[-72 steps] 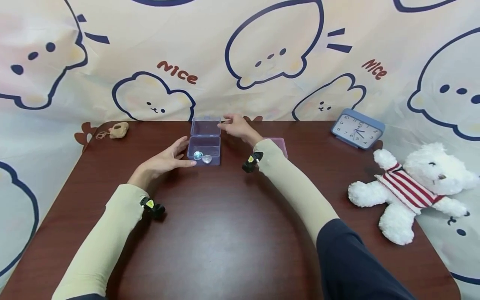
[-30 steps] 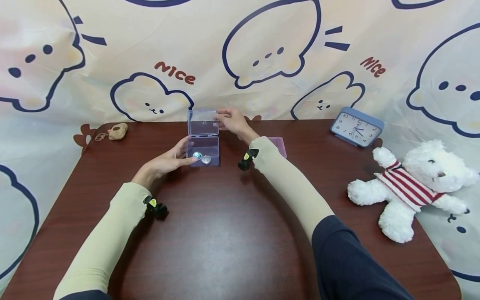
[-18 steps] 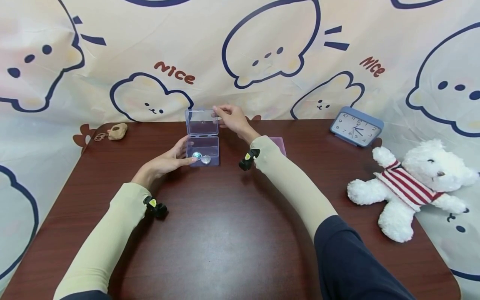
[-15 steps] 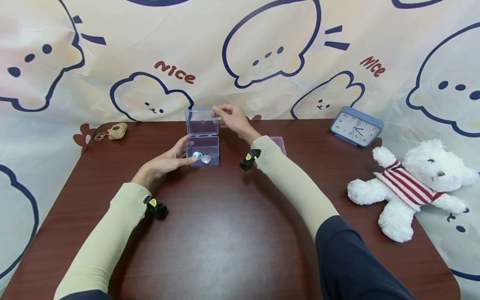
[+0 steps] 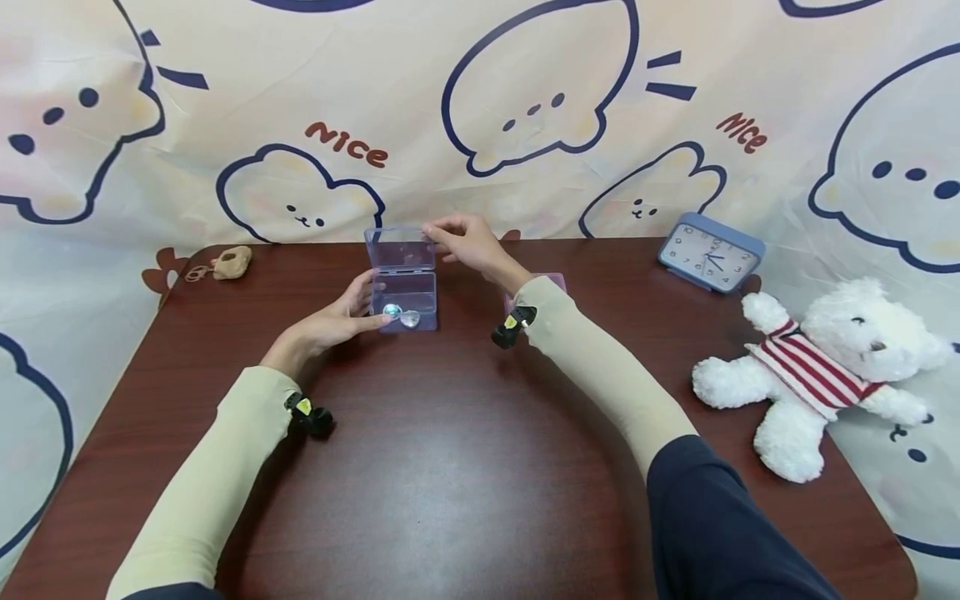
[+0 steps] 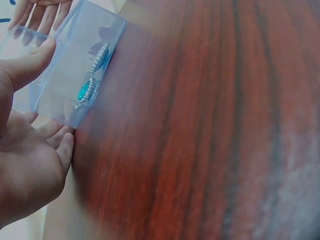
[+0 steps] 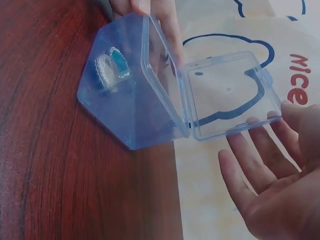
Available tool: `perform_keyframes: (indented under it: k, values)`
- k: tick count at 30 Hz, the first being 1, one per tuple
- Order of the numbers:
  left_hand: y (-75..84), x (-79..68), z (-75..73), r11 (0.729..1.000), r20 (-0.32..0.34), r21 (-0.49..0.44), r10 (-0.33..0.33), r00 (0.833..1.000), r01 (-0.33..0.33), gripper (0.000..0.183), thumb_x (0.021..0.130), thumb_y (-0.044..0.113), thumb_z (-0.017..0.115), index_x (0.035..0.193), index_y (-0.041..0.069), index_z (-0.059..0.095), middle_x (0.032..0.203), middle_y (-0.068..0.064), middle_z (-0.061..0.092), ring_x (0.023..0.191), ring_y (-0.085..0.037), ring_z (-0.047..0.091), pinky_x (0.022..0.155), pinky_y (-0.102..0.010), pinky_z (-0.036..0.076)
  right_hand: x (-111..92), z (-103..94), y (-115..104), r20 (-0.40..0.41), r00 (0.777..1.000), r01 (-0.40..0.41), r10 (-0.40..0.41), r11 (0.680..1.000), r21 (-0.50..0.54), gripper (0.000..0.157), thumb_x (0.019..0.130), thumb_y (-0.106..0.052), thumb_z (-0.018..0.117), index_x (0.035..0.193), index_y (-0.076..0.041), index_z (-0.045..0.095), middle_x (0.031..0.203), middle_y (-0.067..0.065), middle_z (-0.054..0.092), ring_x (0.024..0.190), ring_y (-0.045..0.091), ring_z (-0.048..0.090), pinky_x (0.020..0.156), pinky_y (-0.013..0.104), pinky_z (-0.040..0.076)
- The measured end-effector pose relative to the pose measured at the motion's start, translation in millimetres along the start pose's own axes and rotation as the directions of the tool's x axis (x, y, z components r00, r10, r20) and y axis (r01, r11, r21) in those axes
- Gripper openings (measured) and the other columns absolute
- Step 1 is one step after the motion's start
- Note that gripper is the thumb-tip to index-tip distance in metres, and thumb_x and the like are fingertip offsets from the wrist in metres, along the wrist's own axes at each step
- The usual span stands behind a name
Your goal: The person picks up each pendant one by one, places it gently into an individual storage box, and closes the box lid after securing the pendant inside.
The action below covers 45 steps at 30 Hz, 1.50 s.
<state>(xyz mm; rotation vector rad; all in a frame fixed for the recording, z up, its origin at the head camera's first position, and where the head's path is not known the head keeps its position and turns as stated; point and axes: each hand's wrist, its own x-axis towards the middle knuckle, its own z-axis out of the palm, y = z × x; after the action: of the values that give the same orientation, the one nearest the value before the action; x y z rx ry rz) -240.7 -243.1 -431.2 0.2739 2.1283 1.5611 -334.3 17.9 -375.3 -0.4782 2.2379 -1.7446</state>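
A small clear bluish plastic box stands on the table with its hinged lid raised at the back. Inside, near the front wall, lie two oval sparkly gem pieces with beaded rims, a teal one and a clear one. My left hand holds the box by its left side, thumb at the front corner and fingers around the side. At the lid's free right corner, my right hand pinches the edge between thumb and fingers, the other fingers spread behind it.
A pink translucent box is partly hidden behind the right sleeve. A blue alarm clock and a white teddy bear in a striped shirt are at the right. A small beige corded object lies at the back left. A printed cloth hangs behind the table.
The lid tipped more upright, then leaned back slightly again. My left thumb has come onto the box's front corner. My right hand moved onto the lid's corner, and its forearm has swung slightly right.
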Motion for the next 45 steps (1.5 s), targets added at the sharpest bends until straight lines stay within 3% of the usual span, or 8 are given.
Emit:
perform_keyframes:
  k: [12, 21, 26, 31, 38, 45]
  values:
    - [1.4, -0.4, -0.6, 1.000, 0.002, -0.004, -0.011, 1.000, 0.011, 0.096, 0.102, 0.023, 0.066, 0.163, 0.027, -0.008, 0.174, -0.012, 0.003, 0.162, -0.035, 0.003, 0.129, -0.060, 0.005, -19.4, -1.0, -7.0, 0.062, 0.997, -0.029, 0.035, 0.995, -0.095, 0.035, 0.098, -0.036, 0.070, 0.124, -0.012, 0.074, 0.126, 0.007, 0.069, 0.121, 0.031, 0.065, 0.103, 0.050, 0.056]
    - [1.0, -0.9, -2.7, 1.000, -0.005, 0.008, -0.022, 1.000, 0.022, 0.096, 0.101, 0.024, 0.066, 0.162, 0.023, -0.008, 0.174, -0.011, 0.004, 0.162, -0.033, 0.003, 0.131, -0.056, 0.004, -31.2, -3.5, 0.8, 0.213, 0.976, 0.001, 0.038, 0.984, -0.181, 0.038, 0.097, -0.038, 0.071, 0.127, -0.014, 0.072, 0.129, 0.007, 0.069, 0.125, 0.039, 0.063, 0.109, 0.054, 0.050]
    - [0.8, -1.5, -2.2, 1.000, -0.005, 0.003, -0.029, 1.000, 0.029, 0.097, 0.101, 0.023, 0.067, 0.161, 0.027, -0.009, 0.174, -0.011, 0.004, 0.162, -0.034, 0.002, 0.130, -0.059, 0.002, -36.8, -2.9, 2.7, 0.257, 0.965, 0.012, 0.055, 0.968, -0.251, 0.046, 0.097, -0.039, 0.071, 0.136, -0.015, 0.066, 0.134, 0.007, 0.068, 0.124, 0.035, 0.064, 0.110, 0.047, 0.051]
    - [0.6, -1.1, -1.8, 0.999, -0.009, -0.003, -0.037, 0.999, 0.037, 0.097, 0.101, 0.024, 0.067, 0.161, 0.030, -0.009, 0.174, -0.012, 0.004, 0.162, -0.033, 0.002, 0.130, -0.059, 0.003, -37.5, -1.5, 5.8, 0.259, 0.964, 0.024, 0.059, 0.952, -0.307, 0.059, 0.097, -0.039, 0.071, 0.148, -0.015, 0.055, 0.149, 0.008, 0.058, 0.137, 0.025, 0.057, 0.115, 0.041, 0.047]
    - [0.9, -1.9, -1.4, 0.999, -0.023, -0.018, -0.041, 0.999, 0.041, 0.098, 0.100, 0.026, 0.068, 0.162, 0.030, -0.008, 0.174, -0.010, 0.003, 0.163, -0.033, 0.000, 0.130, -0.060, 0.004, -39.1, -0.2, 9.9, 0.300, 0.950, 0.025, 0.083, 0.941, -0.338, 0.075, 0.095, -0.038, 0.075, 0.157, -0.016, 0.041, 0.162, 0.011, 0.045, 0.147, 0.028, 0.048, 0.119, 0.043, 0.043]
    - [1.9, -3.1, -2.5, 0.997, -0.017, -0.034, -0.067, 0.998, 0.066, 0.093, 0.102, 0.038, 0.063, 0.164, 0.033, -0.006, 0.174, -0.009, 0.005, 0.160, -0.035, 0.005, 0.128, -0.064, 0.001, -42.0, 2.8, 16.8, 0.343, 0.939, 0.147, 0.018, 0.881, -0.450, 0.075, 0.095, -0.036, 0.074, 0.158, -0.011, 0.041, 0.162, 0.010, 0.044, 0.146, 0.026, 0.050, 0.120, 0.043, 0.042]
